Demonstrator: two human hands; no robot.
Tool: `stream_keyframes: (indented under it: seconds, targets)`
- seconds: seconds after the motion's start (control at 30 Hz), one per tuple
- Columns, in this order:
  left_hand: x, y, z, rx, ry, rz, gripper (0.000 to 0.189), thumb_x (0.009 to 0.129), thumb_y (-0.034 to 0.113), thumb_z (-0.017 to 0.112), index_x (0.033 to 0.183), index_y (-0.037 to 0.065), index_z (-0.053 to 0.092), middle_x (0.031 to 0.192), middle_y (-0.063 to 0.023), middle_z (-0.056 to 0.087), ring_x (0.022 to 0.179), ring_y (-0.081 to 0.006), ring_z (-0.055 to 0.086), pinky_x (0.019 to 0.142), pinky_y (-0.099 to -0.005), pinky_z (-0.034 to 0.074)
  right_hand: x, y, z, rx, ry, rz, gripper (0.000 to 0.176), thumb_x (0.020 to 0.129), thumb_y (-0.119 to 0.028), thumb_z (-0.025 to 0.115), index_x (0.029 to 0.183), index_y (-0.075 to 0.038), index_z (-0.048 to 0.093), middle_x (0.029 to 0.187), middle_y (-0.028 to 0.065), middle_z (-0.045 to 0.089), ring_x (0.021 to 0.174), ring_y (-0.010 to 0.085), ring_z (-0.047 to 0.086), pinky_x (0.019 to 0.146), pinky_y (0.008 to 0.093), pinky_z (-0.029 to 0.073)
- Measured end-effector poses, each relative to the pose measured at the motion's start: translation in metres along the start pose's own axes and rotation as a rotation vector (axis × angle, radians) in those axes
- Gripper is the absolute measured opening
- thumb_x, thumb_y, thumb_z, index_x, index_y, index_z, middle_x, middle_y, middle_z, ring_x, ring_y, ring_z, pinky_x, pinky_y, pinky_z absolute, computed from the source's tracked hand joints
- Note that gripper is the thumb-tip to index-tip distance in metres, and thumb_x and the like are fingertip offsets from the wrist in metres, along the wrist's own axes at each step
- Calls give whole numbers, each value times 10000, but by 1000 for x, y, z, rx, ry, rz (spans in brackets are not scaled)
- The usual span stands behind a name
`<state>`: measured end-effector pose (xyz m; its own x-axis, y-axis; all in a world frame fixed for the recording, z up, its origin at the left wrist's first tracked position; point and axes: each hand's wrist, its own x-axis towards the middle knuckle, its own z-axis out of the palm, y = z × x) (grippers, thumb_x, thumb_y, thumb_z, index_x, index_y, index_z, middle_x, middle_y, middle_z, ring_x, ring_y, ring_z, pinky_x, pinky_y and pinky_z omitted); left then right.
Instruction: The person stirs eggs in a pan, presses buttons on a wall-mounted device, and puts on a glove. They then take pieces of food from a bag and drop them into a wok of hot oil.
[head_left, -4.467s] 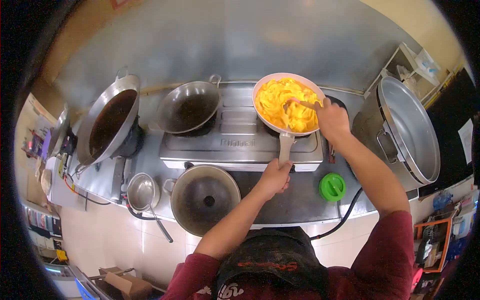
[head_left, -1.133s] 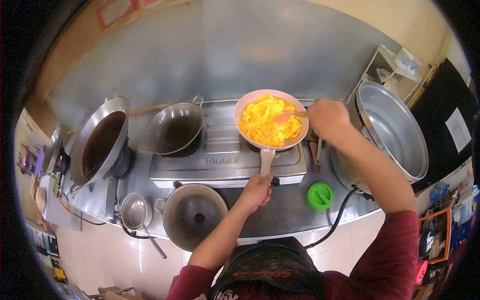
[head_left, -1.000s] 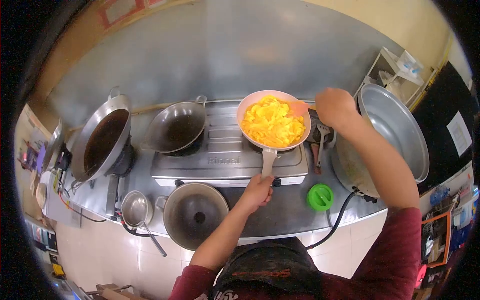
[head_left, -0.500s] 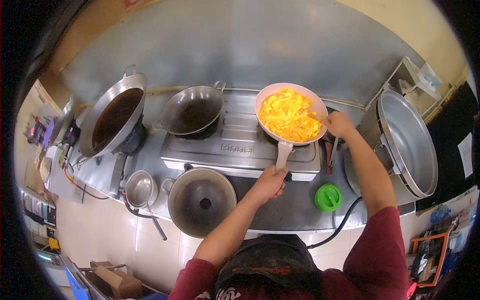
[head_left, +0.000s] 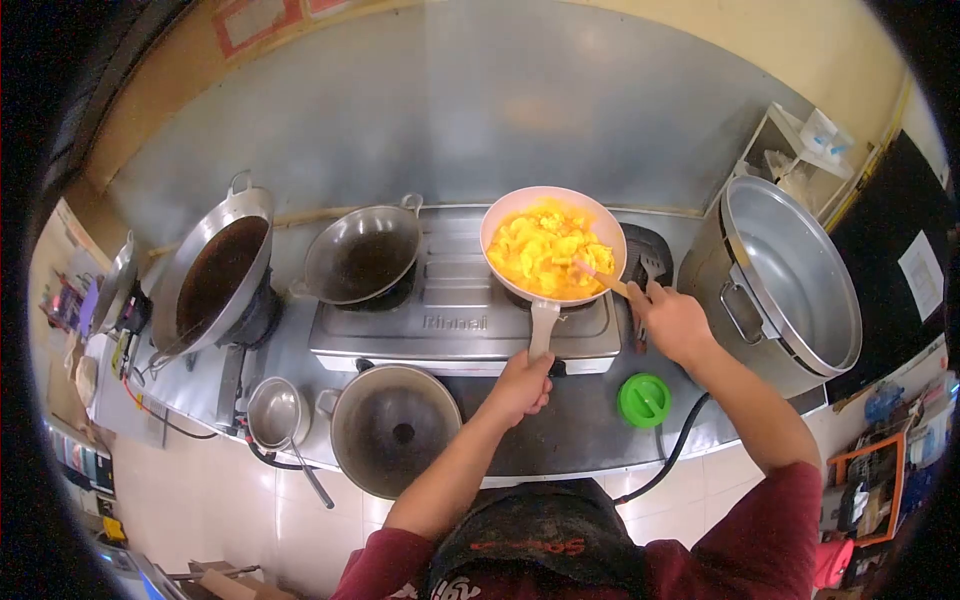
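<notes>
A pink-rimmed frying pan [head_left: 492, 225] stands on the right burner of the silver gas stove [head_left: 455, 345], with yellow scrambled egg [head_left: 545, 250] inside. My left hand [head_left: 523, 385] is wrapped round the pan's light handle [head_left: 543, 325]. My right hand [head_left: 672, 318] holds a wooden spatula [head_left: 608, 283], its tip in the egg at the pan's right side. Just behind that hand a slotted metal turner [head_left: 652, 264] rests on a dark holder. On the stove's left burner stands a dark wok [head_left: 365, 260].
A large metal pot [head_left: 745, 310] is at the right. Nearer me are a green lid [head_left: 643, 400], a black hose [head_left: 680, 450], a wide grey pot [head_left: 395, 430] and a small saucepan [head_left: 278, 412]. A wok of dark liquid [head_left: 222, 270] stands at the left.
The view has shifted. My right hand has drawn back toward me from the pan's rim, showing more of the spatula. The egg lies differently. My left hand still grips the handle.
</notes>
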<state>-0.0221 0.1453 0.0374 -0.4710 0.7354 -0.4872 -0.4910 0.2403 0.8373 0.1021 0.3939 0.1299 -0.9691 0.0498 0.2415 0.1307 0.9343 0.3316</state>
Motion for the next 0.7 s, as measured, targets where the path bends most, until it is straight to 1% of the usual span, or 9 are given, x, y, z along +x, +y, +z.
stream_keyframes:
  seconds: [0.13,0.17,0.27,0.37,0.47,0.5,0.6,0.67,0.7]
  targets:
    - [0,-1,0,-3,34,-7,264,1024,340,513,1056,84,456,689,-17,489,469,-97,438,377,-258,303,12,1,-68,-100,-49,-2,397,859,-166,605,1247,-82,611,869,88,618,753,259,682,595,370,557]
    - [2,-2,0,-16,36,-6,267,1022,341,514,1048,81,456,690,-17,492,469,-98,440,378,-261,307,22,4,-79,-115,-147,78,350,861,-158,600,1196,-65,642,870,95,647,791,270,695,612,379,563]
    - [-10,5,3,-2,58,24,266,1015,338,520,1025,80,457,690,-15,492,461,-101,433,380,-266,312,67,11,-86,-172,-289,207,278,857,-146,605,1104,-54,696,898,109,691,824,285,710,627,392,570]
    - [4,-9,-2,3,53,39,260,1012,323,526,993,73,457,671,-20,498,452,-113,444,375,-282,320,116,5,-61,-161,-394,310,236,879,-134,589,1051,-49,727,971,127,725,909,293,721,693,404,587]
    - [-2,2,-2,151,71,81,271,1010,320,531,973,61,460,650,-29,508,450,-129,472,374,-306,344,151,-16,-27,-129,-490,420,231,924,-147,562,1039,-52,738,1082,128,722,1013,297,705,796,412,587]
    - [-3,5,-1,155,78,93,278,1009,324,531,964,59,460,647,-32,512,449,-135,480,374,-314,353,157,-25,-14,-65,-478,537,245,950,-190,558,1079,-73,730,1157,131,706,1087,308,682,866,422,574]
    - [-2,1,-4,164,85,112,296,1007,332,531,945,52,459,641,-38,520,446,-147,500,378,-329,375,168,-25,31,139,-463,737,259,950,-222,564,1115,-99,721,1185,138,695,1083,312,683,878,423,569]
    - [6,-6,-7,169,51,121,302,1008,334,526,941,49,456,643,-40,523,443,-150,505,381,-329,387,167,-15,49,68,-458,636,264,954,-208,536,1093,-88,726,1150,143,705,1043,297,698,833,431,576]
    - [4,-4,-6,164,71,125,299,1011,330,523,944,47,454,643,-38,521,443,-149,506,381,-325,387,167,-8,57,33,-454,585,269,957,-201,522,1081,-82,729,1133,146,710,1022,290,705,811,434,580]
